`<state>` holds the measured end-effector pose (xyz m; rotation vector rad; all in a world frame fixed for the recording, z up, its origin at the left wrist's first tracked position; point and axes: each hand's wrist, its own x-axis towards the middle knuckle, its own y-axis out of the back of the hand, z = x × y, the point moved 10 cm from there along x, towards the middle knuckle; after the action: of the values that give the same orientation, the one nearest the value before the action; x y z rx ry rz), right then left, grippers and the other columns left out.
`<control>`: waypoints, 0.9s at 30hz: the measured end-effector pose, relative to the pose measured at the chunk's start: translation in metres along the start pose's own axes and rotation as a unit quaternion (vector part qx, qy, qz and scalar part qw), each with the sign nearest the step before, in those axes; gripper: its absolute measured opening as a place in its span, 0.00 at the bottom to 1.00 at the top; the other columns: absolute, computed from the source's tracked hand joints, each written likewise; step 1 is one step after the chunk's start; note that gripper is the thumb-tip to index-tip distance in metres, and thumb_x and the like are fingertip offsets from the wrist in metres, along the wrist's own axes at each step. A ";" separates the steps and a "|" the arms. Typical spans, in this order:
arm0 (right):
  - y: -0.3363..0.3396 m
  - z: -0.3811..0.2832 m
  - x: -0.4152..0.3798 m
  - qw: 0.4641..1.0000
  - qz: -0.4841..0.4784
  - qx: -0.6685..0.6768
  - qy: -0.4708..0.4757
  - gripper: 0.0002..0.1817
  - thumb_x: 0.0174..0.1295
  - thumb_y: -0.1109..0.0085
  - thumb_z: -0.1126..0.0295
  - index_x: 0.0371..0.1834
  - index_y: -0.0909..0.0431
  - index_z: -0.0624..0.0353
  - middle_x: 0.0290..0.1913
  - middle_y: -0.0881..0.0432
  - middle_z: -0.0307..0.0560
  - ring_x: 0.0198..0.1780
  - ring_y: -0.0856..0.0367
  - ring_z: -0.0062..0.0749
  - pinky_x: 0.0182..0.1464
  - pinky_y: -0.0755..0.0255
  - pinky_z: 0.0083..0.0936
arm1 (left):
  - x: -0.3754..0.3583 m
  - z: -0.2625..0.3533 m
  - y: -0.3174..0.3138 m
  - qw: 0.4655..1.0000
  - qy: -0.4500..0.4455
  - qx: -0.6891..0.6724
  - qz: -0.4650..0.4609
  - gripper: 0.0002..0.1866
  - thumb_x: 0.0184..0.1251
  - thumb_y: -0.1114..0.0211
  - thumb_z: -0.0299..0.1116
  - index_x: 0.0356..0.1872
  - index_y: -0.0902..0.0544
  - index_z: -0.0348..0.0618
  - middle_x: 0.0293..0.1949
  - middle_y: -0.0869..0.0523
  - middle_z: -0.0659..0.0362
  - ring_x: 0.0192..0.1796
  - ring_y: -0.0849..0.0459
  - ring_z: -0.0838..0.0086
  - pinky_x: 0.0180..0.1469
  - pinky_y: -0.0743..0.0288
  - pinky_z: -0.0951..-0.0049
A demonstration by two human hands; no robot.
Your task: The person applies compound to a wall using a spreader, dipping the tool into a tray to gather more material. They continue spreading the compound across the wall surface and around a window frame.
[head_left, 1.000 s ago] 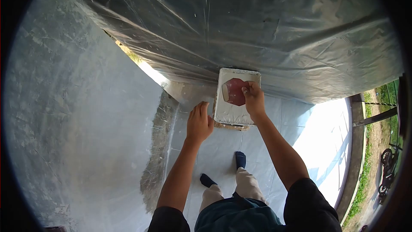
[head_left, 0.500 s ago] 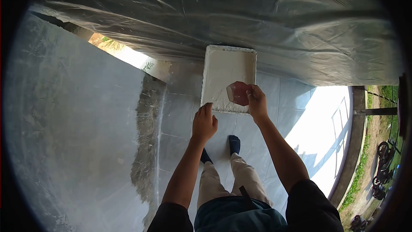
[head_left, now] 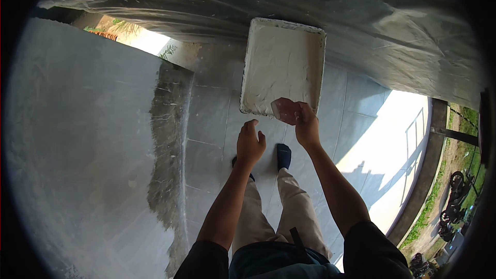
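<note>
A rectangular tray (head_left: 321,57) with a rough, crusted rim holds a pale, smeared paste (head_left: 281,67). My right hand (head_left: 307,126) is closed on a flat reddish piece (head_left: 285,111), which overlaps the tray's near edge in view; whether they touch is unclear. Just below the tray's near left corner is my left hand (head_left: 251,142), its fingers apart and nothing in it.
Dark plastic sheeting (head_left: 372,26) hangs beyond the tray. On the left is a grey wall (head_left: 93,134) with a rough darker strip (head_left: 168,150). Tiled floor (head_left: 206,119) lies under my feet. Motorcycles (head_left: 454,191) stand outside at the right.
The tray now appears larger and higher in view. My left hand has come away from the tray's near edge. The reddish piece has shifted from over the paste to the near edge.
</note>
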<state>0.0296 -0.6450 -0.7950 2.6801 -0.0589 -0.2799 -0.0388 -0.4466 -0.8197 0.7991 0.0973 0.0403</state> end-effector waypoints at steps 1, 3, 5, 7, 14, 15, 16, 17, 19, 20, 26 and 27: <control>-0.002 -0.004 0.000 1.000 -0.002 -0.009 0.019 0.16 0.64 0.49 0.81 0.54 0.23 0.60 0.42 0.15 0.62 0.47 0.15 0.57 0.49 0.24 0.38 | -0.001 -0.015 -0.008 0.999 0.039 -0.036 -0.002 0.22 0.62 0.39 0.24 0.59 0.29 0.34 0.55 0.21 0.42 0.57 0.20 0.49 0.60 0.26 0.53; -0.010 -0.006 -0.002 0.999 -0.010 -0.019 0.033 0.16 0.64 0.49 0.82 0.54 0.23 0.60 0.41 0.15 0.62 0.46 0.15 0.57 0.48 0.24 0.39 | -0.006 -0.045 -0.026 0.984 0.135 -0.116 -0.025 0.22 0.67 0.40 0.27 0.61 0.30 0.35 0.57 0.20 0.43 0.60 0.20 0.52 0.63 0.27 0.56; -0.021 -0.025 0.005 0.990 -0.029 -0.044 0.128 0.18 0.63 0.49 0.84 0.54 0.22 0.60 0.41 0.15 0.61 0.45 0.15 0.58 0.46 0.23 0.39 | -0.009 -0.067 -0.044 0.953 0.225 -0.196 -0.044 0.22 0.71 0.42 0.30 0.64 0.31 0.37 0.59 0.20 0.45 0.62 0.21 0.55 0.65 0.29 0.58; -0.030 -0.034 0.015 0.988 -0.064 -0.056 0.128 0.18 0.64 0.49 0.85 0.55 0.21 0.61 0.47 0.15 0.60 0.47 0.15 0.57 0.50 0.23 0.37 | -0.022 -0.089 -0.063 0.827 0.392 -0.402 0.002 0.23 0.78 0.49 0.40 0.67 0.32 0.38 0.64 0.22 0.47 0.66 0.23 0.58 0.68 0.32 0.57; -0.069 -0.067 0.034 0.949 -0.158 -0.065 0.265 0.22 0.57 0.47 0.88 0.55 0.20 0.62 0.47 0.12 0.50 0.46 0.13 0.47 0.47 0.19 0.38 | -0.005 -0.064 -0.072 0.609 0.396 -0.685 0.063 0.39 0.80 0.60 0.55 0.78 0.51 0.34 0.77 0.42 0.41 0.79 0.42 0.53 0.80 0.55 0.57; -0.076 -0.064 0.035 0.945 -0.176 -0.091 0.260 0.22 0.57 0.47 0.88 0.55 0.20 0.63 0.47 0.11 0.48 0.46 0.13 0.46 0.48 0.18 0.37 | -0.003 -0.062 -0.070 0.608 0.398 -0.684 0.064 0.39 0.80 0.60 0.55 0.78 0.51 0.34 0.77 0.42 0.41 0.79 0.42 0.53 0.80 0.55 0.57; -0.083 -0.060 0.037 0.941 -0.193 -0.116 0.255 0.21 0.58 0.47 0.87 0.55 0.20 0.64 0.47 0.11 0.46 0.46 0.13 0.44 0.49 0.18 0.36 | 0.000 -0.058 -0.070 0.584 0.398 -0.703 0.074 0.40 0.79 0.60 0.56 0.79 0.55 0.35 0.78 0.45 0.40 0.80 0.44 0.53 0.80 0.57 0.58; -0.086 -0.058 0.039 0.940 -0.194 -0.115 0.254 0.21 0.58 0.47 0.87 0.55 0.20 0.64 0.47 0.11 0.46 0.46 0.13 0.44 0.49 0.18 0.36 | 0.002 -0.055 -0.069 0.561 0.398 -0.721 0.083 0.41 0.79 0.60 0.56 0.79 0.58 0.36 0.79 0.48 0.39 0.80 0.46 0.52 0.81 0.58 0.58; -0.089 -0.055 0.041 0.940 -0.188 -0.079 0.274 0.21 0.58 0.44 0.87 0.56 0.19 0.63 0.45 0.12 0.54 0.44 0.13 0.48 0.48 0.18 0.37 | 0.004 -0.055 -0.071 0.561 0.391 -0.725 0.079 0.42 0.79 0.60 0.56 0.80 0.61 0.37 0.79 0.51 0.39 0.81 0.48 0.52 0.81 0.59 0.58; -0.092 -0.051 0.043 0.940 -0.189 -0.079 0.273 0.21 0.58 0.44 0.87 0.56 0.19 0.63 0.45 0.12 0.54 0.44 0.13 0.48 0.48 0.18 0.37 | 0.005 -0.054 -0.071 0.562 0.383 -0.729 0.075 0.43 0.78 0.60 0.57 0.80 0.64 0.37 0.80 0.54 0.39 0.81 0.49 0.52 0.81 0.61 0.58; -0.101 -0.045 0.043 0.933 -0.198 -0.110 0.280 0.21 0.58 0.45 0.85 0.56 0.19 0.61 0.43 0.12 0.51 0.45 0.13 0.48 0.50 0.19 0.37 | 0.006 -0.053 -0.071 0.560 0.380 -0.732 0.078 0.44 0.78 0.59 0.58 0.80 0.64 0.37 0.80 0.54 0.39 0.82 0.51 0.53 0.81 0.62 0.59; -0.102 -0.048 0.044 0.933 -0.199 -0.094 0.286 0.21 0.58 0.45 0.85 0.56 0.19 0.61 0.43 0.12 0.51 0.45 0.13 0.48 0.50 0.19 0.37 | 0.006 -0.053 -0.070 0.560 0.381 -0.732 0.078 0.44 0.78 0.59 0.58 0.80 0.64 0.37 0.80 0.54 0.39 0.82 0.51 0.53 0.81 0.62 0.59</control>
<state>0.0818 -0.5366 -0.8052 2.4532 0.6581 0.3661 -0.0382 -0.4575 -0.9074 -0.9914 0.7168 0.5743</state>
